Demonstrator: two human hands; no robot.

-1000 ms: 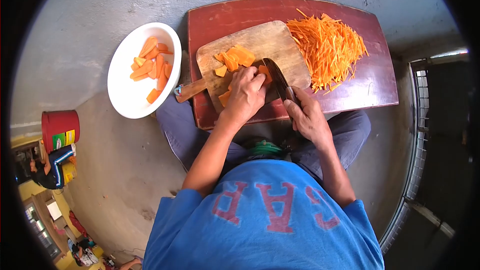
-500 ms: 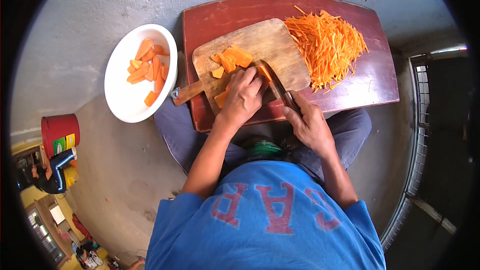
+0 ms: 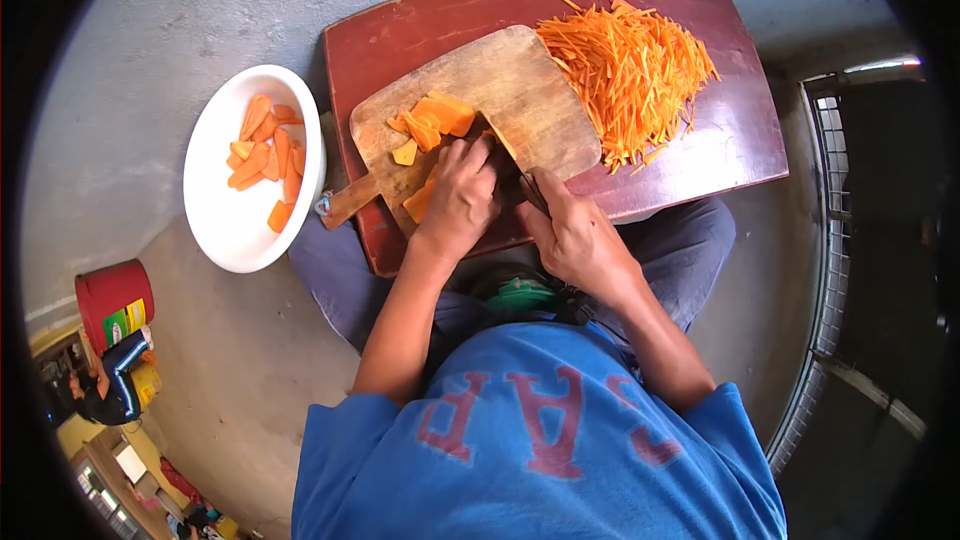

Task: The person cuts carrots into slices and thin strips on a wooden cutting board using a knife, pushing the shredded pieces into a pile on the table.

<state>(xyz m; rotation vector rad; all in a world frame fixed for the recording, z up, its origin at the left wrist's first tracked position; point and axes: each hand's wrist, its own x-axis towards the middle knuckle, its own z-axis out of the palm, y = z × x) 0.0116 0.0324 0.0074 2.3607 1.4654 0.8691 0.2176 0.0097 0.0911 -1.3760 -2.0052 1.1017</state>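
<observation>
My right hand (image 3: 578, 235) grips the handle of a knife (image 3: 534, 190), whose dark blade slants over the wooden cutting board (image 3: 520, 70). Beside the blade, my left hand (image 3: 460, 195) is curled with its fingertips pressed down on the board, holding an orange vegetable piece that is mostly covered. A thin orange strip (image 3: 506, 148) shows along the blade. Another flat orange slice (image 3: 420, 204) lies by my left wrist. Several orange slices (image 3: 440, 116) are heaped on the board, left of the knife.
A pile of thin orange shreds (image 3: 635, 80) lies on the red table (image 3: 410, 25), right of the board. To the left stands a white basin (image 3: 205, 190) with elongated orange pieces (image 3: 262, 155). A red bucket (image 3: 115, 302) and another person (image 3: 115, 380) are farther off at left.
My right hand and the knife have moved left, closer to my left hand, and the blade is now steeper. The whole view has shifted and turned slightly.
</observation>
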